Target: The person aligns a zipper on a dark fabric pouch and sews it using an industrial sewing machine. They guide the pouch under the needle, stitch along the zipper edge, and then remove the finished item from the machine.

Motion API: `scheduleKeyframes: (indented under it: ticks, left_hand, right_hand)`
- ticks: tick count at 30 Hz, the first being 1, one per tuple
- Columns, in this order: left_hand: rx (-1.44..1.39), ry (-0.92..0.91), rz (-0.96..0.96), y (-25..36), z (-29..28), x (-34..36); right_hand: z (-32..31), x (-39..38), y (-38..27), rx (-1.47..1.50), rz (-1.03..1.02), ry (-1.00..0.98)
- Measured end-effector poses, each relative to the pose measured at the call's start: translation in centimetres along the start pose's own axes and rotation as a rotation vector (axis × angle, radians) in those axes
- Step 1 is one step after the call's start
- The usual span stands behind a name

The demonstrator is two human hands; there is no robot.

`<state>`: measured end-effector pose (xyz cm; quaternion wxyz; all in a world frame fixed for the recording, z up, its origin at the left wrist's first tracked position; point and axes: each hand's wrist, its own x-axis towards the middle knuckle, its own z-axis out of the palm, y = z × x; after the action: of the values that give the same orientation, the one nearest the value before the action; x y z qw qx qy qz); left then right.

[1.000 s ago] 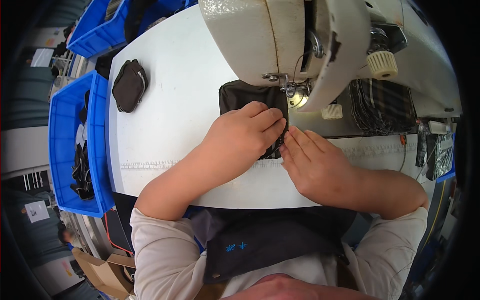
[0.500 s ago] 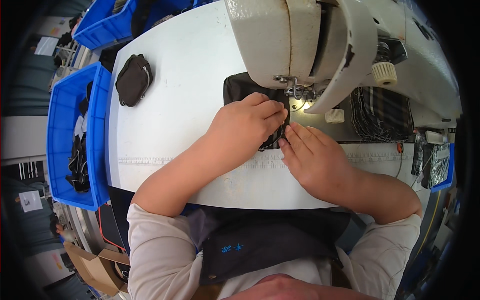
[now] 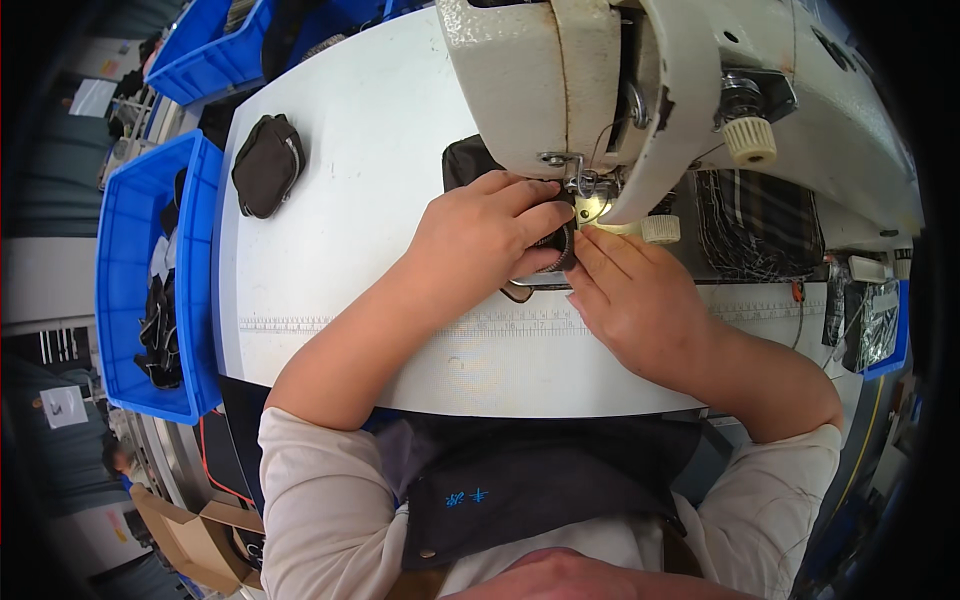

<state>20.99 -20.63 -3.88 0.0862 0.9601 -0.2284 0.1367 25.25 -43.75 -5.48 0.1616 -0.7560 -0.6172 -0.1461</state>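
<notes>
A black fabric piece with a zipper lies under the head of a white sewing machine, largely hidden by my hands. My left hand is closed on it, its fingers bent over the curved zipper edge just left of the presser foot. On the near right side, my right hand has its fingers close together, fingertips and thumb at the edge of the same piece. Light from the machine falls on the metal plate beside the fingertips.
A finished-looking dark zippered pouch sits at the table's far left. Beyond that edge stands a blue bin with dark pieces. Stacked black fabric pieces lie right of the machine. A printed ruler strip crosses the white table.
Both hands have shifted slightly away from me with the black piece, toward the presser foot. Less of the zipper edge shows between them now.
</notes>
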Motion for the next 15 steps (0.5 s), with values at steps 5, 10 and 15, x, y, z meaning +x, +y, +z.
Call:
scheduleKeyframes:
  ticks: [5,10,15]
  left_hand:
    - [-0.019,0.005,-0.025,0.05,0.41,-0.18]
    - [-0.001,0.054,0.012,0.27,0.69,-0.13]
    - [-0.001,0.036,0.001,0.27,0.58,-0.13]
  right_hand:
    - [0.09,-0.02,0.16,0.034,-0.010,0.029]
    - [0.23,0.01,0.12,0.011,-0.013,0.020]
    - [0.31,-0.02,0.08,0.056,0.014,-0.011]
